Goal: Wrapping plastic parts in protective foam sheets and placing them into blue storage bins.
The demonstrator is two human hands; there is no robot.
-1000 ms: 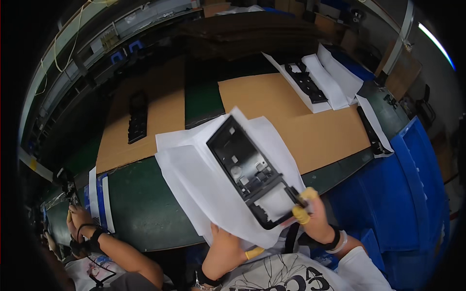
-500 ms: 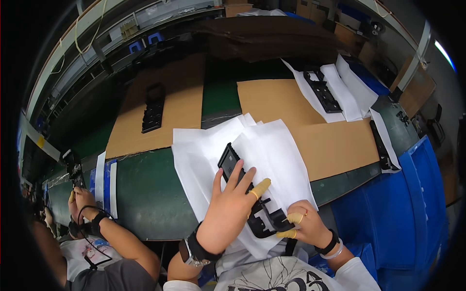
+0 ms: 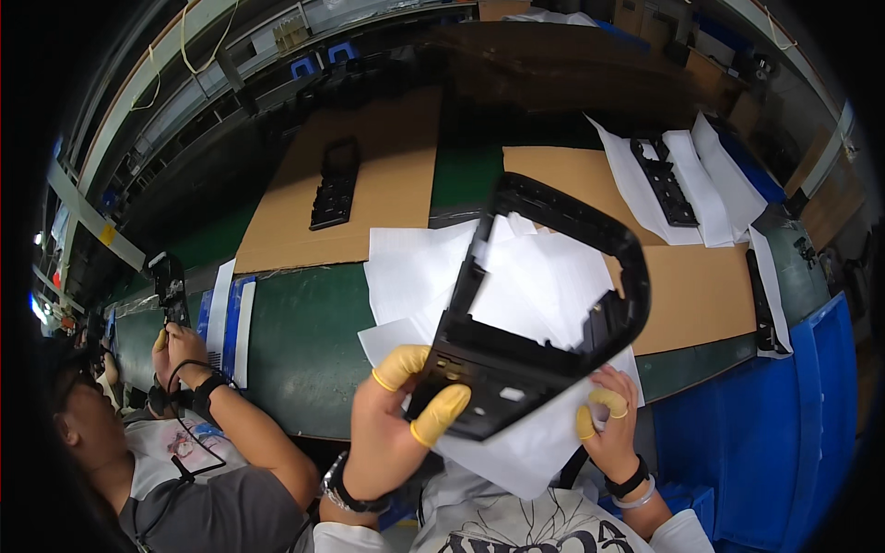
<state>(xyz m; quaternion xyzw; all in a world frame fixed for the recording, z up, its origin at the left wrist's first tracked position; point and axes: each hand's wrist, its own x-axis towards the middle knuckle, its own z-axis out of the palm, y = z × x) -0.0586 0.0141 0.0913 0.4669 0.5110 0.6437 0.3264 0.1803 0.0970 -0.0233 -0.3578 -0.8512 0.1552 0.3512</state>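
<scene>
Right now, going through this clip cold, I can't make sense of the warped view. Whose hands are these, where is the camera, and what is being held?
The camera sits on a person's head and looks down through a fisheye lens, so straight edges bend near the rim. The two hands rising from the bottom edge are that person's own. The left hand, with yellow finger cots, grips a black plastic frame by its lower edge and lifts it off the white paper sheets. The right hand is at the edge of the sheets below the frame; whether it touches the frame I cannot tell. The sheets lie on a green work surface with brown cardboard sheets bearing other black parts. At the left, a co-worker handles a separate small black part.
</scene>
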